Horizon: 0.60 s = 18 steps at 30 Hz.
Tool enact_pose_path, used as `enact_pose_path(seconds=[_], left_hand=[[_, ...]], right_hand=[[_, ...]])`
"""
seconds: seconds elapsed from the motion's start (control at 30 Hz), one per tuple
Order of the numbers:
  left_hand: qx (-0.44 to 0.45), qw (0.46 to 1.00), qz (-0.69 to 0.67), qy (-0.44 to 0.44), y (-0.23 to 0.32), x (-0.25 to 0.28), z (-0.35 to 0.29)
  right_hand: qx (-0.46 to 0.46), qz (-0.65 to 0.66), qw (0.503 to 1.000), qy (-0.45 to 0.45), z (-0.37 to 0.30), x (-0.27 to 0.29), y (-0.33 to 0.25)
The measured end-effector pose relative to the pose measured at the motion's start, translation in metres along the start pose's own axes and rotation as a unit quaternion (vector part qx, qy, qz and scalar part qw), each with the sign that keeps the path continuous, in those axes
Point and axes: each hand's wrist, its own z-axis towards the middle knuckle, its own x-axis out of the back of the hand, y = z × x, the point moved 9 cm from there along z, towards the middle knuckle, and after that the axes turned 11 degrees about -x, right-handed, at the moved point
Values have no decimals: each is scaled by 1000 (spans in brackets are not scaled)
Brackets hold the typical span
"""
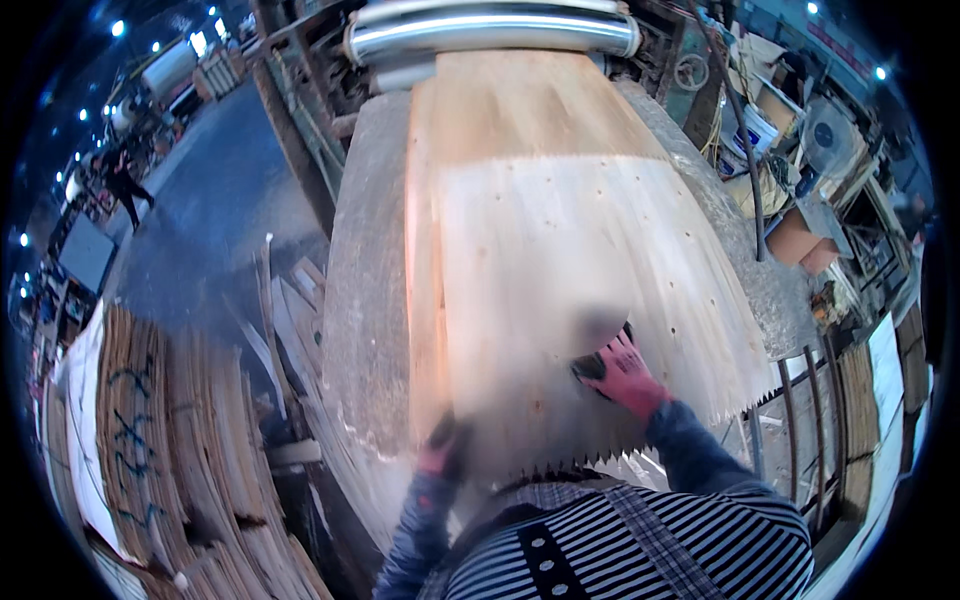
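A pale wood veneer sheet (560, 250) with small knots and a jagged near edge lies before me on a worn table. Beyond it, a browner veneer stretch (530, 105) reaches up to a shiny metal roller (495, 38). My right hand (622, 375), in a pink glove with black fingertips, rests on the sheet right of its middle, thumb and fingers apart. At the sheet's near left corner is my left hand (445, 445), gloved alike; haze and blur hide its fingers. A smeared dark patch covers the sheet just past my right hand.
Stacked veneer sheets (190, 440) stand at the lower left, with loose strips (270, 330) beside the table (365, 270). Another stack (857, 430) is at the right behind metal bars. A cardboard box (800, 240) and a white bucket (757, 130) sit far right. One person (122, 185) stands far left.
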Motion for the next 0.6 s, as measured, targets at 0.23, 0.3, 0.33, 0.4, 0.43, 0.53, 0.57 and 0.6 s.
enact_pose_path(seconds=[0.23,0.3,0.33,0.4,0.43,0.53,0.57,0.6], left_hand=[[54,936,-337,-81,145,-52,47],[41,943,-321,-84,177,-67,41],[-54,964,-238,-107,195,-61,34],[-241,957,-57,-153,229,-61,8],[-167,959,-140,-183,224,-61,-7],[-17,945,-249,-210,191,-35,-35],[-25,951,-247,-186,163,-28,-40],[-33,957,-244,-151,133,-17,-48]], right_hand=[[-18,39,999,5,-159,6,28],[-38,28,995,92,-183,19,28],[-66,40,994,83,-192,26,29],[-69,56,991,104,-215,41,27],[-50,56,988,136,-232,47,25],[-25,20,974,225,-256,67,8],[-31,26,969,245,-256,78,-2],[-28,2,960,277,-242,95,-20]])
